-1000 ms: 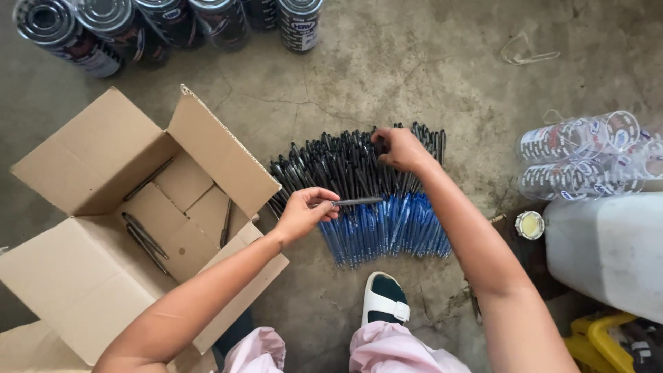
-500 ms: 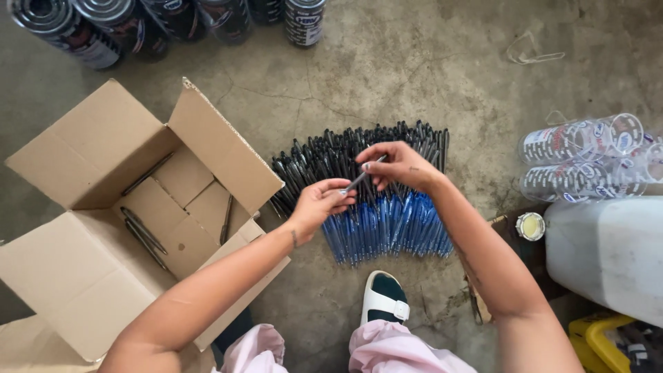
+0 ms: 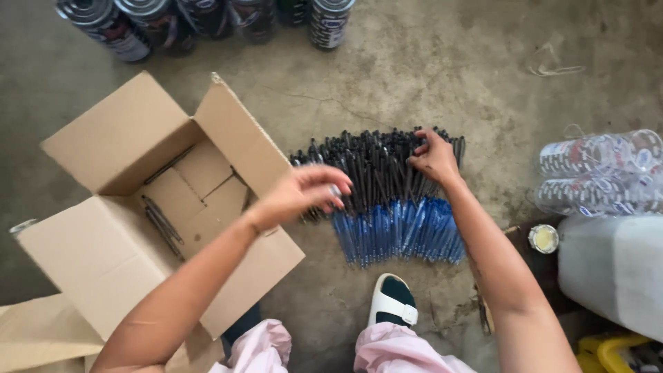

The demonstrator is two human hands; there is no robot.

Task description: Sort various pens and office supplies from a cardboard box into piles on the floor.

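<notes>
My right hand: fingers curled, touching pens at 12 o'clock of my sandal | my left hand: loosely curled, contents unclear | box: 9 o'clock of pens, flaps open

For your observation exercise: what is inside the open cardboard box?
Inside the cardboard box, a few dark pens lie on the folded bottom flaps. The near wall and the left hand hide some of the floor.

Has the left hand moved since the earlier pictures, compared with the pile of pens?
Yes. The left hand has moved left, off the pile of pens, toward the cardboard box.
</notes>
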